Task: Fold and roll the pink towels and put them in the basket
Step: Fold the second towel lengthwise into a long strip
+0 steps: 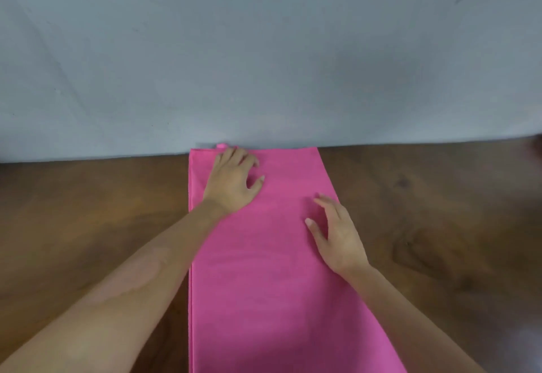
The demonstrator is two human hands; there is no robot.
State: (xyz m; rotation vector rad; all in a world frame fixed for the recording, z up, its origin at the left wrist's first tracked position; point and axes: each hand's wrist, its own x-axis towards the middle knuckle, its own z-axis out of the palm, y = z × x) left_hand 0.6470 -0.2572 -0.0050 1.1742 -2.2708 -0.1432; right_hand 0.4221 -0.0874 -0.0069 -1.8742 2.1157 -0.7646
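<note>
Your bright pink cloth towel point(264, 255) lies flat as a long, narrow strip on the dark brown wooden table point(440, 211), running from the near edge of the view to the far edge of the table, where it meets the grey-blue wall point(264, 50). Its narrow, even shape suggests the lengthwise fold is already made — the rolling, by the look of it, has not begun, since no coil shows at either end.

Your left hand point(231, 182) rests on the far left part of the strip, fingers loosely bent and pressing down, holding nothing. Your right hand point(337, 234) lies near the right edge, fingers nearly straight and spread — whether it touches the cloth or hovers just above, you cannot tell from here.

A small pink tab point(222, 146) pokes out at the far end. No basket is in view, so rolling and placing remain for you.
</note>
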